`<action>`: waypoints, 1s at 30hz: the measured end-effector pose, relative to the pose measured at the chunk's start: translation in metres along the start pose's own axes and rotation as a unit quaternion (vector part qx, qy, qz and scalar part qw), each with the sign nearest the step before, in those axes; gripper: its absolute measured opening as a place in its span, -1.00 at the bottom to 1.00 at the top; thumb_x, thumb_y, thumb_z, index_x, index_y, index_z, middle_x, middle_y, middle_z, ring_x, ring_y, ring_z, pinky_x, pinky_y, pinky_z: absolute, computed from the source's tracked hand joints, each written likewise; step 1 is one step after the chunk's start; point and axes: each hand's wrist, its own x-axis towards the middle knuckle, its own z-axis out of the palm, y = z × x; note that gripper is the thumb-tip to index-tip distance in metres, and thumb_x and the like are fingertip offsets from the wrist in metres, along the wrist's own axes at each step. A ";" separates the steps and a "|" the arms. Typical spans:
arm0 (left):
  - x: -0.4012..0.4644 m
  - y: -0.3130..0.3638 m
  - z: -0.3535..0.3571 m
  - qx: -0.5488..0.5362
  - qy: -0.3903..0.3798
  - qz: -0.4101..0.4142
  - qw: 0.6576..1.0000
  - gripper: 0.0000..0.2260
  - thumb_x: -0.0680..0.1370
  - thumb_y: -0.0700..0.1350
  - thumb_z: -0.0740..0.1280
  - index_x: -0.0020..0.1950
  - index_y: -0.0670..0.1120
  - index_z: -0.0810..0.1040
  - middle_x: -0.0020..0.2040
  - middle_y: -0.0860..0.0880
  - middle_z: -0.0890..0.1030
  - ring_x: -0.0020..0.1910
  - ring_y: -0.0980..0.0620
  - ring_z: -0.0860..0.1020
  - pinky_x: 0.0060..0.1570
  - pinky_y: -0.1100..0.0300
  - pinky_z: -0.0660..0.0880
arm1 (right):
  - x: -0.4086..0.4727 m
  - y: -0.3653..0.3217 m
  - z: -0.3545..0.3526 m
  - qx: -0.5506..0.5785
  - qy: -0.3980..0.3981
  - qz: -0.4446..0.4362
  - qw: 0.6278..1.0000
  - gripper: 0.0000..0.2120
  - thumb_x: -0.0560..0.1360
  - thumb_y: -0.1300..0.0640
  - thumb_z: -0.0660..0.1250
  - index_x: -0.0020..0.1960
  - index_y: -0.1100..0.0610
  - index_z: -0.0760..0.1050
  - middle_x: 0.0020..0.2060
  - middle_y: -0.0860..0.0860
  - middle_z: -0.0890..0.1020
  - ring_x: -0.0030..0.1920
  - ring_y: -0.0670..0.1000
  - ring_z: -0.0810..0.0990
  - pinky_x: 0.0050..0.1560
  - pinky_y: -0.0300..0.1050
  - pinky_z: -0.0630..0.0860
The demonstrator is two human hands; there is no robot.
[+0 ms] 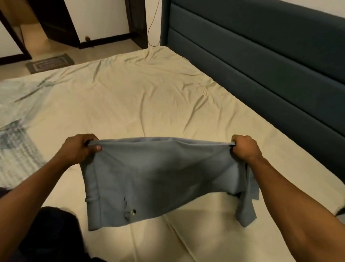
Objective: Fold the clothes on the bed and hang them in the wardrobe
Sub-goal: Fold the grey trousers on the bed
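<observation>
Left hand (79, 148) and right hand (245, 148) each clamp folded edge of grey-blue trousers (153, 177); long axis left-right, waistband hanging near, over bed (128, 98).

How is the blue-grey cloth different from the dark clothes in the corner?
The blue-grey trousers are pale and held up, stretched between the left hand and right hand. The dark clothes are nearly black and lie heaped, untouched, on the cream bed sheet. Both are still unfolded.
</observation>
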 end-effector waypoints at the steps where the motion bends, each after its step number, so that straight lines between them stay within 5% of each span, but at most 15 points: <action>1: 0.004 -0.002 -0.001 0.004 0.043 0.004 0.999 -0.71 0.38 0.16 0.29 -0.11 -0.02 0.61 -0.20 -0.06 0.63 -0.16 -0.12 0.57 -0.22 0.10 0.38 | 0.010 -0.002 -0.006 -0.008 0.023 -0.017 1.000 -0.91 0.44 0.29 0.26 -0.08 0.15 0.45 -0.03 0.21 0.60 -0.02 0.27 0.55 -0.14 -0.03 0.39; 5: 0.021 -0.008 -0.007 0.063 0.193 0.044 0.978 -0.95 0.56 -0.13 0.42 -0.01 -0.08 0.61 -0.15 -0.12 0.59 -0.14 -0.23 0.55 -0.18 0.01 0.42 | 0.053 -0.014 -0.040 -0.029 0.161 -0.101 0.981 -0.87 0.40 0.35 0.29 -0.08 0.21 0.43 -0.11 0.22 0.58 -0.10 0.29 0.56 -0.19 0.05 0.41; 9: 0.016 -0.011 0.010 0.106 0.289 0.086 0.948 -0.76 0.47 -0.40 0.38 0.08 -0.18 0.56 -0.09 -0.15 0.48 -0.15 -0.24 0.49 -0.28 0.06 0.33 | 0.069 -0.029 -0.064 -0.025 0.301 -0.157 0.940 -0.93 0.49 0.31 0.28 -0.09 0.18 0.41 -0.14 0.20 0.54 -0.16 0.23 0.49 -0.24 0.03 0.38; 13: -0.008 -0.056 0.073 0.183 0.266 0.147 0.935 -0.82 0.49 -0.40 0.28 0.03 -0.23 0.56 -0.11 -0.18 0.42 -0.18 -0.18 0.37 -0.33 0.03 0.30 | 0.050 -0.020 -0.004 -0.039 0.179 -0.186 0.965 -0.87 0.62 0.15 0.17 -0.03 0.14 0.46 -0.12 0.09 0.53 -0.13 0.03 0.45 -0.15 -0.07 0.34; 15: -0.017 -0.096 0.125 0.215 0.204 0.145 0.944 -0.78 0.43 -0.29 0.17 -0.02 -0.14 0.54 -0.14 -0.15 0.41 -0.23 -0.20 0.39 -0.34 0.03 0.29 | 0.034 -0.002 0.065 -0.065 0.092 -0.208 0.972 -0.88 0.56 0.18 0.31 0.08 0.16 0.52 -0.05 0.12 0.57 -0.07 0.10 0.53 -0.09 -0.03 0.43; 18: -0.031 -0.159 0.208 0.267 0.076 0.139 0.950 -0.70 0.35 -0.09 0.13 0.05 0.00 0.45 -0.09 -0.10 0.43 -0.23 -0.23 0.51 -0.36 0.05 0.39 | 0.008 0.027 0.192 -0.129 0.088 -0.294 0.943 -0.47 0.12 0.32 0.63 0.04 0.20 0.56 -0.17 0.18 0.62 -0.24 0.22 0.62 -0.31 -0.01 0.58; 21: -0.044 -0.193 0.266 0.304 0.037 0.121 0.944 -0.60 0.35 0.02 0.15 0.15 -0.02 0.44 0.04 -0.17 0.47 -0.11 -0.25 0.49 -0.28 -0.05 0.45 | -0.016 0.048 0.280 -0.161 0.109 -0.329 0.924 -0.66 0.24 0.29 0.47 -0.01 0.18 0.51 -0.20 0.17 0.59 -0.27 0.21 0.58 -0.27 -0.01 0.55; 24: -0.047 -0.201 0.270 0.338 0.063 0.143 0.928 -0.58 0.37 0.02 0.15 0.17 -0.08 0.48 0.03 -0.23 0.48 -0.09 -0.27 0.44 -0.24 -0.10 0.40 | -0.024 0.056 0.302 -0.148 0.144 -0.306 0.929 -0.77 0.34 0.25 0.24 0.00 0.20 0.46 -0.19 0.20 0.53 -0.23 0.24 0.51 -0.24 0.04 0.45; 30: -0.057 -0.212 0.233 0.373 0.056 0.111 0.920 -0.63 0.39 -0.06 0.25 0.17 -0.12 0.50 -0.02 -0.24 0.44 -0.13 -0.28 0.42 -0.28 -0.13 0.37 | -0.027 0.039 0.278 -0.169 0.074 -0.308 0.933 -0.61 0.18 0.29 0.61 -0.03 0.24 0.60 -0.20 0.22 0.58 -0.27 0.27 0.58 -0.30 0.08 0.54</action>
